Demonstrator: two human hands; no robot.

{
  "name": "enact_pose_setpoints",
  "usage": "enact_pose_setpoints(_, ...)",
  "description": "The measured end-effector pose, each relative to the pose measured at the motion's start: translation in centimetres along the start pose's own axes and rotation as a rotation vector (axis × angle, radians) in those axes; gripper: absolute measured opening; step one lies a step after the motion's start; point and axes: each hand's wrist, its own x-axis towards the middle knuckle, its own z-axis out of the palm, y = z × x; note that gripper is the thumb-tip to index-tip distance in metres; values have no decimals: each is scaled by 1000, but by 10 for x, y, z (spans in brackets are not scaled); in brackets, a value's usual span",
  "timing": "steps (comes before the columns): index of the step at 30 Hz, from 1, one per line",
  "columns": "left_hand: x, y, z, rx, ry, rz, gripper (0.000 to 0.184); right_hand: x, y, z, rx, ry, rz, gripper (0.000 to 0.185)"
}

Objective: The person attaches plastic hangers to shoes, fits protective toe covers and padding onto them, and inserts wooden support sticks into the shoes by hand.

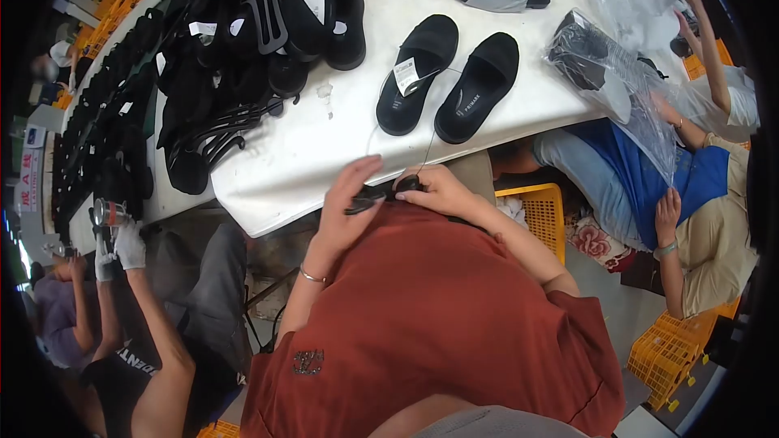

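- Rust-red shirt (430,316) nearest.
- Right hand (442,191) pinches small black object (408,184); left hand (347,203) curled just beside, can't tell its grip.
- Black shoes (479,85) on white table (324,154).
- Yellow crate (547,211): pale material (511,209) inside.

A black slip-on shoe (430,57) with a white tag (406,75) lies beside its mate (479,85), upright on the counter (308,154), toes away. Partly hidden dark items (408,184) are held near the edge.
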Motion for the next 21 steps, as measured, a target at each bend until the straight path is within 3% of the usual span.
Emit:
enact_pose_setpoints(2,13,5,-14,37,120,89,46,-1,-27,-11,-161,162,-109,18)
enact_pose_setpoints(4,28,13,-20,-302,277,-24,49,-2,-51,-23,-122,341,-169,18)
enact_pose_setpoints(8,67,8,-21,-353,270,-31,58,11,-104,-55,352,671,70,19)
enact_pose_setpoints(9,76,7,-15,-247,235,-15,63,17,-97,-71,251,674,115,25)
enact_pose_setpoints(10,85,5,-9,-141,200,3,69,26,-90,-81,360,706,107,29)
enact_pose_setpoints(12,97,-16,5,-92,142,-64,78,24,-63,-106,346,600,151,31)
enact_pose_setpoints(16,105,-35,35,-326,84,-150,90,2,-64,-107,286,703,181,33)
enact_pose_setpoints(18,104,-30,45,70,65,-49,93,-13,-47,-110,226,765,94,33)
enact_pose_setpoints(20,108,-26,51,87,26,-9,93,-25,-26,-115,239,774,129,32)
enact_pose_setpoints(21,109,-19,53,87,22,-14,93,-27,-8,-117,110,889,91,35)
